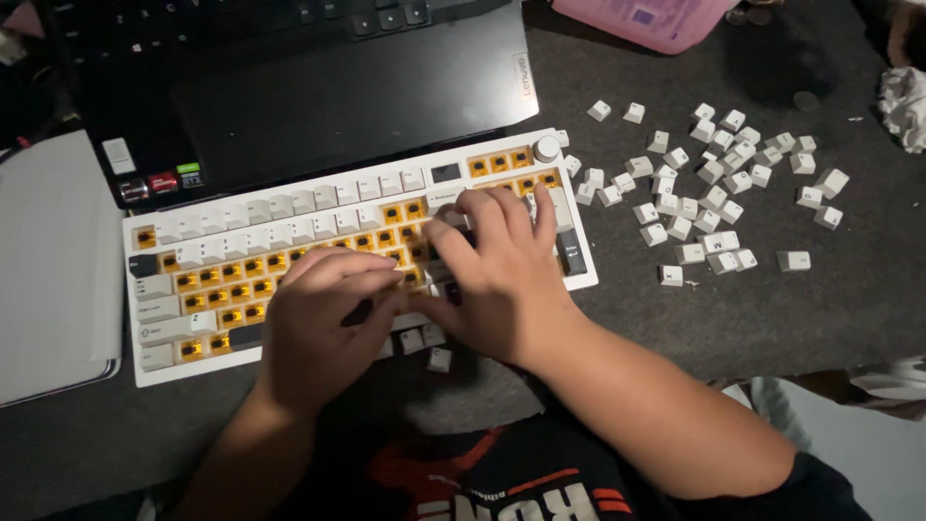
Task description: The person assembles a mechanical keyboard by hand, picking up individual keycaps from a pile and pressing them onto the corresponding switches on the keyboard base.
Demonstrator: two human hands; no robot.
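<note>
Head camera view, looking down at a dark worktop [849,289]. Nearest, the left hand [323,323] curls loosely over the lower middle of a white mechanical keyboard [193,362], fingers bent; whether it pinches anything cannot be told. Touching it, the right hand [502,275] lies flat with fingers spread over the keys. Many keys are bare, showing rows of yellow switches [227,289]. Three loose keycaps [439,359] sit just below the keyboard's front edge. To the right lies a scatter of white keycaps [709,198]; they look light, hard and easily flicked away, best pinched by two opposite sides. Farther back sits a black laptop [338,96] with small coloured stickers [164,181] on its left corner. Farthest, a pink plastic box [656,19] meets the top edge.
</note>
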